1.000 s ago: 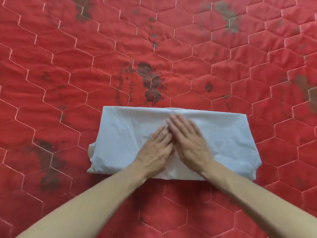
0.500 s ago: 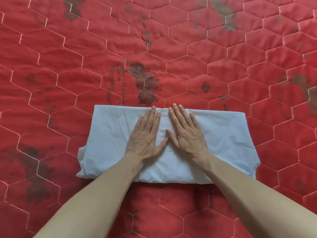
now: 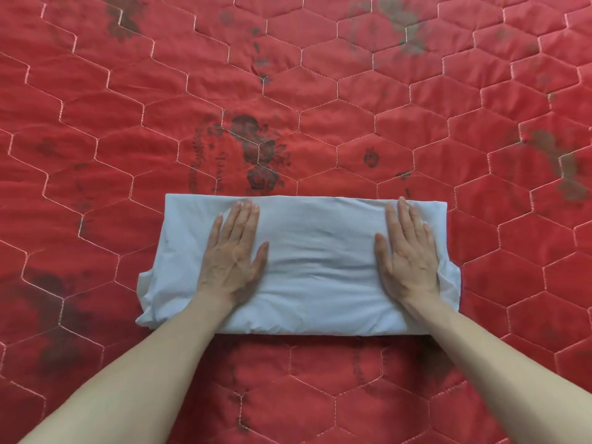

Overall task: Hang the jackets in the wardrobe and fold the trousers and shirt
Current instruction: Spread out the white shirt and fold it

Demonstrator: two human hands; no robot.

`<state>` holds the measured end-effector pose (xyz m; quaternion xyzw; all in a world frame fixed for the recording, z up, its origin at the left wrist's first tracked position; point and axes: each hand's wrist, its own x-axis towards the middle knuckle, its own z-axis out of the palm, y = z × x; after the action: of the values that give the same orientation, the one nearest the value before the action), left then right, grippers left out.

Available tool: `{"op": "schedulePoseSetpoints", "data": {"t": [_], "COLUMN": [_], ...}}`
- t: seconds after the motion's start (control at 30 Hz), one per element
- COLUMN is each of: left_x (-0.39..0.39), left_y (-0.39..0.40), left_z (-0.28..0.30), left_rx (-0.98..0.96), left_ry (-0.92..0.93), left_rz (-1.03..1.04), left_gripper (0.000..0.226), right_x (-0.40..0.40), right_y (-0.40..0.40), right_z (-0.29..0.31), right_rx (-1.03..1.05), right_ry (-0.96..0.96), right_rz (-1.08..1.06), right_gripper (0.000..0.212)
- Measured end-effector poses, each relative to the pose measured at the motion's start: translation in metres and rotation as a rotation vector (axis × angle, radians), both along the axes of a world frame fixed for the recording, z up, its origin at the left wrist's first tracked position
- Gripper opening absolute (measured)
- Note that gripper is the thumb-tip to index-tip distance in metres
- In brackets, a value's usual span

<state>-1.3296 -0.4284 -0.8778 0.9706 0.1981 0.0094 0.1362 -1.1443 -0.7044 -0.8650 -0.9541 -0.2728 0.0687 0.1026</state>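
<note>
Both hands have slid apart since half a second ago — from side by side at the middle of the cloth out toward its two ends. From the head view I see the left hand (image 3: 232, 254) lying flat on the left part of the folded shirt (image 3: 320, 267), fingers straight and close together, thumb spread toward the middle, holding nothing. My right hand (image 3: 407, 254) lies flat in the same way near the right end, fingers straight and pointing away from me, thumb angled inward. Between the two thumbs I see a bare stretch of pale blue fabric, lightly creased. Beyond the fingertips, the far folded edge runs straight; left of the left little finger a loose corner bulges out. Under it all lies the red quilt (image 3: 320, 91) — hexagon stitching, dark printed marks past the fingertips.
</note>
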Motion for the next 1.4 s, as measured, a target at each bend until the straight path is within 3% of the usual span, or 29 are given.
{"op": "schedulePoseSetpoints", "data": {"t": [0.27,0.43,0.77,0.97,1.13,1.27,1.4], "left_x": [-0.064,-0.085,-0.093,-0.049,-0.016,0.0,0.003], "left_y": [0.005,0.023,0.016,-0.062,-0.147,-0.188,-0.194], "left_z": [0.008,0.012,0.019,0.028,0.034,0.037,0.041], "left_rx": [0.058,0.037,0.085,0.001,-0.079,-0.147,-0.135], "left_ry": [0.139,0.131,0.196,0.152,0.094,0.247,0.386], "left_rz": [0.219,0.234,0.28,-0.06,-0.426,-0.436,-0.417], "left_gripper": [0.066,0.068,0.071,0.068,0.067,0.07,0.075], "right_x": [0.011,0.015,-0.018,-0.047,-0.094,-0.094,-0.074], "right_y": [-0.028,-0.066,-0.088,-0.087,-0.087,-0.08,-0.078], "right_z": [0.008,0.011,0.014,0.018,0.03,0.041,0.049], "right_rx": [0.079,-0.054,-0.024,0.151,0.403,0.55,0.613], "right_ry": [0.044,0.068,0.114,0.149,0.033,0.213,0.437], "right_rz": [0.07,0.145,-0.223,-0.482,-0.796,-0.859,-0.992], "right_gripper": [0.066,0.07,0.074,0.076,0.077,0.081,0.06]}}
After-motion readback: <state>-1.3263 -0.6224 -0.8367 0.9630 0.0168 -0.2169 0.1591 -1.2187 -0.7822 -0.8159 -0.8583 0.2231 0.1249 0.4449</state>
